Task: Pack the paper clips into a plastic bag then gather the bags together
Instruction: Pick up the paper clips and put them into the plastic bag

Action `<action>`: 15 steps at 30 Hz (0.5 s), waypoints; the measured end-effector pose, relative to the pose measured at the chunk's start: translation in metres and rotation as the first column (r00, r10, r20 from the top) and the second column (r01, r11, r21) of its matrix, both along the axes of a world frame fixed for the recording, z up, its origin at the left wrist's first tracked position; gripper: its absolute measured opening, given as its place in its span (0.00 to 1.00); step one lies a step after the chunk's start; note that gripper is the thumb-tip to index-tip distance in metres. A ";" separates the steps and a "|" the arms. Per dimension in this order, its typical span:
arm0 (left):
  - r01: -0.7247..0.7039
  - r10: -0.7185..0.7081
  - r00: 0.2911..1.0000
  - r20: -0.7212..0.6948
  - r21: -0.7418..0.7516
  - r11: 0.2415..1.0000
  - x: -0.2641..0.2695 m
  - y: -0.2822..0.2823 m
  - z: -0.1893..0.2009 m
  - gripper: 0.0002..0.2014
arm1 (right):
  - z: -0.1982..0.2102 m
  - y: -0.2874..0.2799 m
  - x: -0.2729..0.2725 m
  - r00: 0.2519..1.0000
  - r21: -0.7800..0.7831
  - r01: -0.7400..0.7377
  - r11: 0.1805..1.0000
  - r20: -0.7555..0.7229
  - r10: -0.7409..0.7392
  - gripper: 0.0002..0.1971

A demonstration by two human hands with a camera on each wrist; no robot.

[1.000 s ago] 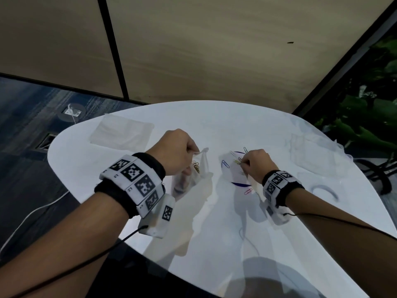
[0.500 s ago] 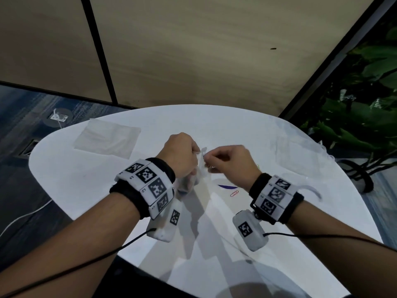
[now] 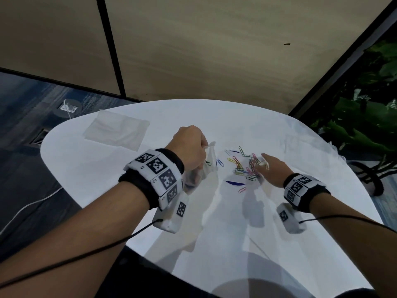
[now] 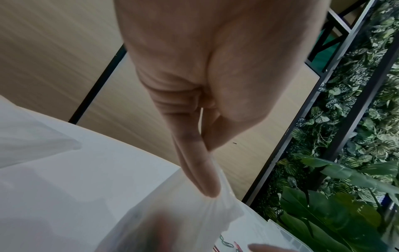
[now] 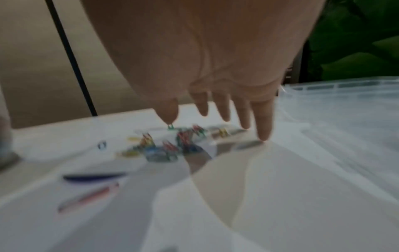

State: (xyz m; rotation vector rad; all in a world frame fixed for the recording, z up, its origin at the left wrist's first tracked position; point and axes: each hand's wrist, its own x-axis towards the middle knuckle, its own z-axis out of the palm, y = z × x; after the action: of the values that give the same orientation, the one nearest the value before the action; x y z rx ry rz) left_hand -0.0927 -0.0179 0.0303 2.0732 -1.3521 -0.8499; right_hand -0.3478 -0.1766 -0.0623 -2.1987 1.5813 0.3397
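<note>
The left hand [image 3: 189, 145] keeps a pinching grip on the small clear plastic bag [image 3: 207, 162]; the right hand [image 3: 271, 168], fingers spread, hovers over coloured paper clips [image 3: 242, 166] scattered on the white table [image 3: 129, 168].

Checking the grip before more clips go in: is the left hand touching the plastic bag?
Touching. The left wrist view shows the left hand pinching the plastic bag at its bunched top edge.
</note>
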 end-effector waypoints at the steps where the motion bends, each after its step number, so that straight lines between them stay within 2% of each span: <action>1: -0.004 0.004 1.000 -0.014 0.003 1.000 0.001 0.000 0.000 0.15 | -0.009 0.002 -0.003 0.999 0.001 -0.025 1.000 0.032 0.025 0.29; 4: -0.011 0.011 1.000 -0.026 0.002 1.000 0.003 0.000 -0.001 0.14 | -0.021 0.018 0.007 0.973 -0.073 -0.198 0.977 0.108 0.205 0.24; 7: -0.009 0.009 1.000 -0.021 0.004 1.000 0.001 -0.001 -0.001 0.14 | -0.031 0.030 0.022 0.947 -0.148 -0.305 0.941 0.059 0.316 0.24; 10: 0.002 -0.002 1.000 -0.009 0.002 1.000 -0.002 -0.002 -0.001 0.15 | -0.036 0.032 0.034 0.908 -0.276 -0.406 0.871 -0.014 0.418 0.12; 13: 0.018 -0.018 1.000 -0.008 0.013 1.000 -0.003 -0.001 -0.002 0.15 | -0.026 0.033 0.046 0.892 -0.270 -0.453 0.850 -0.130 0.434 0.11; 15: 0.021 -0.021 1.000 -0.010 0.016 1.000 -0.003 -0.001 -0.001 0.15 | -0.019 0.030 0.047 0.931 -0.255 -0.365 0.895 -0.095 0.352 0.12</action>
State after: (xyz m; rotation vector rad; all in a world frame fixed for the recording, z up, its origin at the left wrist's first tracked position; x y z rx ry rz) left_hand -0.0953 -0.0188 0.0289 2.0676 -1.3680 -0.8820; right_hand -0.3008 -0.1464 -0.0817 -2.7196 1.2978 0.2961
